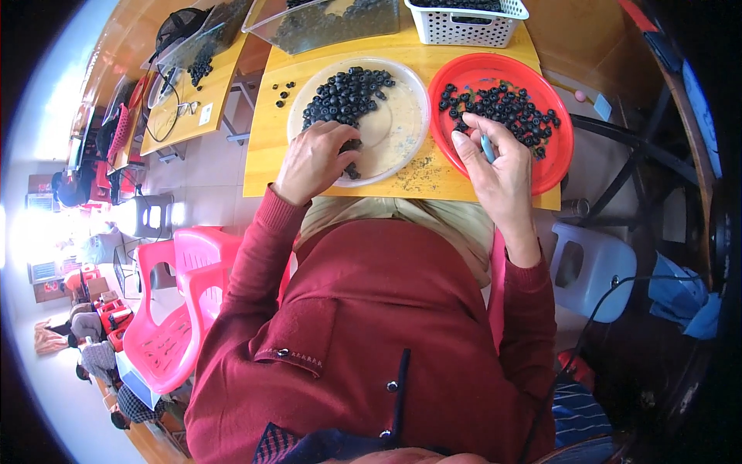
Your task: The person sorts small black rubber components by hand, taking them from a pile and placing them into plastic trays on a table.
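A shallow clear round tray holds a heap of small black ring-shaped parts, mostly on its left and far side. My left hand is over the near left of this tray, fingers bent and thumb apart, with black parts between and beneath them. To the right is a red round tray with more black ring-shaped parts spread in it. My right hand hovers over its near edge, closed around a slim teal tool. The tool's far end is hidden, and thumb and forefinger tips come close together.
Behind the trays stand a clear bin and a white perforated basket, both with black parts. Several loose parts lie on the yellow table, with crumbs near its front edge. Pink chairs are at left, a pale chair at right.
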### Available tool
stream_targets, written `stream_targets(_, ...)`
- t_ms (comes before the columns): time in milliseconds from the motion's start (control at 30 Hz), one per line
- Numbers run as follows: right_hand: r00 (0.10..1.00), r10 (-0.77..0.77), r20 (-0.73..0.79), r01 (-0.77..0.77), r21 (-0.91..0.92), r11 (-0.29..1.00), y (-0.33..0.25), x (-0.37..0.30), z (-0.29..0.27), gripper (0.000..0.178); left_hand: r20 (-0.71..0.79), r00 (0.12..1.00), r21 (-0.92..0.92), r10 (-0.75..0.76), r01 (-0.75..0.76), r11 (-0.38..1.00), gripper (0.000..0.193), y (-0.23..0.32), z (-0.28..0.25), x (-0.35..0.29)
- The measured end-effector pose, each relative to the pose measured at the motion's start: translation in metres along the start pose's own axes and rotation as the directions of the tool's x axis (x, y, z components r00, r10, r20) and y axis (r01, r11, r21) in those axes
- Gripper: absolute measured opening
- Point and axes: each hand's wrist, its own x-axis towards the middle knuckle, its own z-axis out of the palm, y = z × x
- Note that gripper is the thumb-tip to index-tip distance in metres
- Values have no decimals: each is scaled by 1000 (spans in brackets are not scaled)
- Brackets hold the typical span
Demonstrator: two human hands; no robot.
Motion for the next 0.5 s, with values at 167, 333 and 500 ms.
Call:
stream_targets(167, 995, 87, 54, -87, 10, 996, -6, -3, 0, 30, 28, 999, 48, 24, -25, 999, 19, -5, 8, 5)
stream_targets(333, 997, 39, 61, -42, 52, 998, -6, -4, 3, 29, 108, 993, 122, 38, -51, 991, 14, -4, 9, 8)
stream_targets(500, 999, 4, 53, -9, 96, 995, -4, -5, 5, 28, 131, 983, 141, 126, -144, 979, 16, -4, 9, 8)
